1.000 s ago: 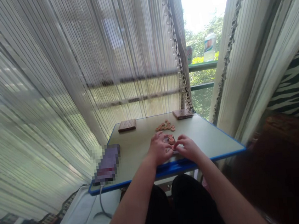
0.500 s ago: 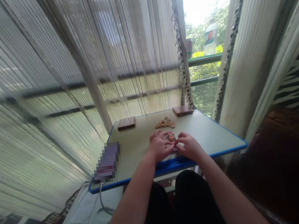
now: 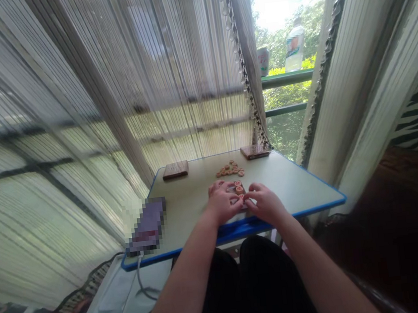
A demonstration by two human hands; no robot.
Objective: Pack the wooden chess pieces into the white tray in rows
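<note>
My left hand (image 3: pixel 223 202) rests over the left side of a small box near the table's front edge, its fingers curved round that side. My right hand (image 3: pixel 262 200) is at the box's right side, its thumb and forefinger bent towards a round piece (image 3: pixel 241 198) at the near end. Both hands touch or nearly touch that piece. Between them, round wooden pieces with red marks (image 3: pixel 239 190) show in the box. Behind the hands lies a loose group of several similar round pieces (image 3: pixel 230 170). What sits under my left palm is hidden.
The pale table (image 3: pixel 191 203) has a blue edge. Two brown boxes (image 3: pixel 175 170) (image 3: pixel 255 151) lie at its back corners. A blurred-out device (image 3: pixel 149 225) with a cable is at the left. Beyond the table hang curtains; a bottle (image 3: pixel 294 48) and a can (image 3: pixel 263 62) stand on a rail.
The view has shifted slightly. Both hands stay around the small box, with only slight finger movement.
</note>
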